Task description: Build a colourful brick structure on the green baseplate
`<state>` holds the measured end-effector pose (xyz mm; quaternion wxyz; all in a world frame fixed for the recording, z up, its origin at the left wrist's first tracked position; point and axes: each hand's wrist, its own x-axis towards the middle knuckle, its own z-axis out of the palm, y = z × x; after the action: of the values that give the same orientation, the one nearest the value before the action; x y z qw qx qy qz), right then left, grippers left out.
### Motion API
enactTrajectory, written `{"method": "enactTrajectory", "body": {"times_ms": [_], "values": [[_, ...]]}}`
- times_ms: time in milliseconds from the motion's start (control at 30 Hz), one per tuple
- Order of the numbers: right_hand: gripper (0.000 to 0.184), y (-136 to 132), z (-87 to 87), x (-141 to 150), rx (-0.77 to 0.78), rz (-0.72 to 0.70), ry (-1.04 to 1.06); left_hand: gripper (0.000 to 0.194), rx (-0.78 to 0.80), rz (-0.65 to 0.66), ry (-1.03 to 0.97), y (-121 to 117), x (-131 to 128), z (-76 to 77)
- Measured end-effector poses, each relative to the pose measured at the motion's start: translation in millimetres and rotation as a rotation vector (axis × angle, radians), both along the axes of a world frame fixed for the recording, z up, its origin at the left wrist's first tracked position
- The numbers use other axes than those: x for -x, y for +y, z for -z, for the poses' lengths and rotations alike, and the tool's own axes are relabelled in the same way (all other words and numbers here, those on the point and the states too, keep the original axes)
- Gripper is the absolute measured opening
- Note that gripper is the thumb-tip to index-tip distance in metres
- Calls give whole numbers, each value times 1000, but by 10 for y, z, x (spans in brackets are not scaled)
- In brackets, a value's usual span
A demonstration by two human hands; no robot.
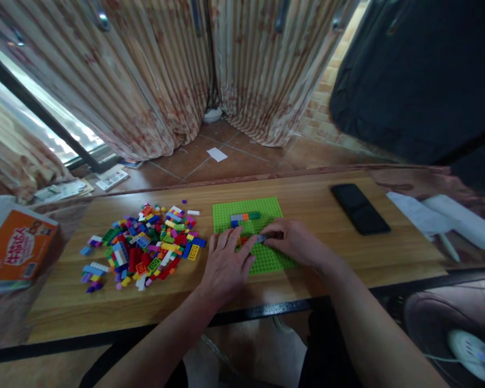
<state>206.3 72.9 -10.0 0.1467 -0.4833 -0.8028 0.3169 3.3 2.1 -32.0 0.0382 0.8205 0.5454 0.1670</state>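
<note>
A bright green studded baseplate (246, 207) lies on the wooden table under both hands. Across its upper middle runs a short row of toy bricks (245, 216) in grey, orange and green, with a blue brick (235, 223) just below its left end. My left hand (228, 264) rests over the plate's left side, fingers stretched out and holding nothing visible. Beside its fingers a reddish-orange brick (243, 240) is partly hidden. With fingertips pinched together, my right hand (293, 242) grips a small grey-blue brick (261, 238) at the middle of the plate.
A big heap of mixed bricks (145, 242) spreads over the table's left half. Toward the right lies a black phone (359, 208). An orange-labelled package (18, 245) stands off the left end; white papers (416, 213) lie past the right end. Curtains (153, 81) hang behind.
</note>
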Motion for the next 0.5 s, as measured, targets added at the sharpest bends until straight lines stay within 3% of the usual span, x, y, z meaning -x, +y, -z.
{"method": "enactTrajectory", "body": {"times_ms": [133, 300, 500], "values": [[25, 76, -7, -136, 73, 53, 66, 40, -27, -1, 42, 12, 1, -14], [19, 133, -52, -230, -41, 160, -8, 39, -75, 6, 88, 17, -8, -22], [20, 116, -116, -173, -56, 210, -104, 38, -110, 9, 137, 30, -14, -28]]}}
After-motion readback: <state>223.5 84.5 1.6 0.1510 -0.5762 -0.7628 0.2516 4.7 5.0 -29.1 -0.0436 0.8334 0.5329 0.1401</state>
